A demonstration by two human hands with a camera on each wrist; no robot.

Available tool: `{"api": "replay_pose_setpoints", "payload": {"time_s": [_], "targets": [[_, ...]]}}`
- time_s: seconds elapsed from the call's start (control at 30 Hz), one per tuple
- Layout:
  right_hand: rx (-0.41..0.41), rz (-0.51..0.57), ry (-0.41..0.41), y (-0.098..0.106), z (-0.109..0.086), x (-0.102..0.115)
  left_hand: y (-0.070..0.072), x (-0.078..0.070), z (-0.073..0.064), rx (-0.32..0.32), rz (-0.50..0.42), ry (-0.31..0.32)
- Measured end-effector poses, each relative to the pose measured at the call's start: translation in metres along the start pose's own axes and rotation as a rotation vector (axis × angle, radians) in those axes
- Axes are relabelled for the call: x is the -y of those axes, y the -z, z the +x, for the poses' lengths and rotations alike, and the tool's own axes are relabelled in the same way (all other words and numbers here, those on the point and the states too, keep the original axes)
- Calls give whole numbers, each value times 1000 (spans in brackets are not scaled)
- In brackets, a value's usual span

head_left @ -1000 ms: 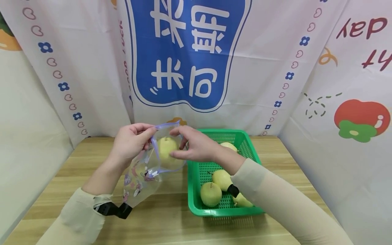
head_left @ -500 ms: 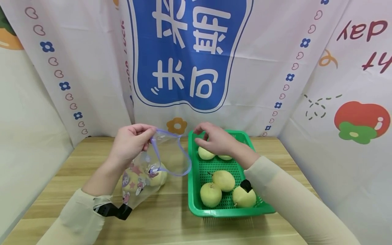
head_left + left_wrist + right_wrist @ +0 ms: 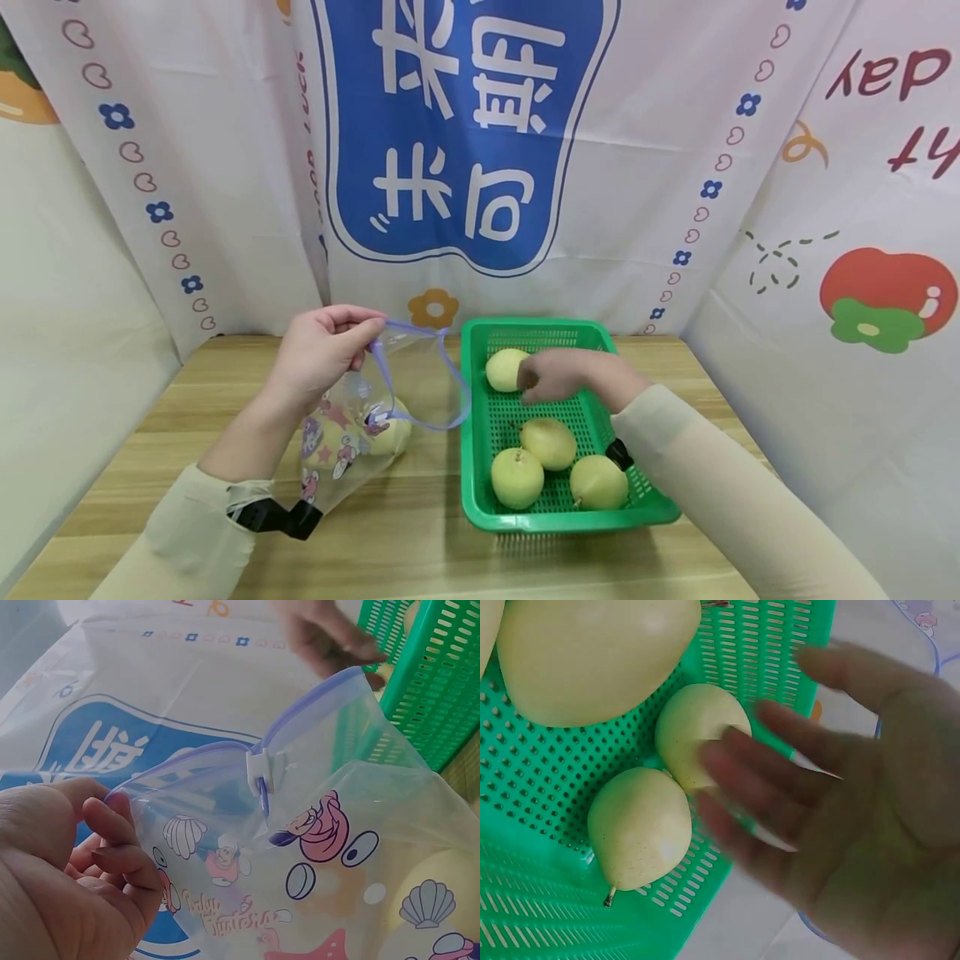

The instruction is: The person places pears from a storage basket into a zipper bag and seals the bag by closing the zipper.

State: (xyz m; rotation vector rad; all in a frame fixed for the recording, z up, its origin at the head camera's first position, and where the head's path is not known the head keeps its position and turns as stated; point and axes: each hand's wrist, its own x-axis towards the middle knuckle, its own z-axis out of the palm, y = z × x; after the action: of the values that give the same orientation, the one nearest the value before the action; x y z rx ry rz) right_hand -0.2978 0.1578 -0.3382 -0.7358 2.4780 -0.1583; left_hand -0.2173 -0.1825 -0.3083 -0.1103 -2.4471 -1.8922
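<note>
In the head view my left hand [image 3: 322, 350] pinches the purple-edged rim of a clear zip bag [image 3: 420, 375] printed with cartoon figures. The bag's mouth gapes toward the basket, and a pale yellow pear [image 3: 390, 433] shows inside, low down. A white slider [image 3: 257, 769] sits on the rim in the left wrist view. My right hand [image 3: 566, 375] hangs over the back of the green basket [image 3: 471, 417], beside a pear [image 3: 506, 370]. Its fingers are spread and blurred in the right wrist view, holding nothing, near two pears; one pear [image 3: 640, 829] has its stem showing.
Several more pears lie toward the basket's front, such as one pear [image 3: 598, 482] at the right. Basket and bag share a wooden table [image 3: 375, 542]. Behind stands a printed cloth [image 3: 637, 208], with light panels at both sides.
My right hand has left a pear in the bag, withdrawn from its mouth and moved right and down over the basket. The pear has sunk lower in the bag. My left hand stays on the rim.
</note>
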Motion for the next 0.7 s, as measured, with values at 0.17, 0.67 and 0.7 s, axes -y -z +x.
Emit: {"api": "replay_pose_setpoints", "payload": {"time_s": [0.17,0.67,0.7], "targets": [[215,53,-132,-11,-3,-3,1,0,0,6,-5,5],[205,50,-200,-28,-3,-3,-1,2,1,11,1,-2],[193,41,-191,-27,-3,-3,-1,2,1,10,2,-3]]}}
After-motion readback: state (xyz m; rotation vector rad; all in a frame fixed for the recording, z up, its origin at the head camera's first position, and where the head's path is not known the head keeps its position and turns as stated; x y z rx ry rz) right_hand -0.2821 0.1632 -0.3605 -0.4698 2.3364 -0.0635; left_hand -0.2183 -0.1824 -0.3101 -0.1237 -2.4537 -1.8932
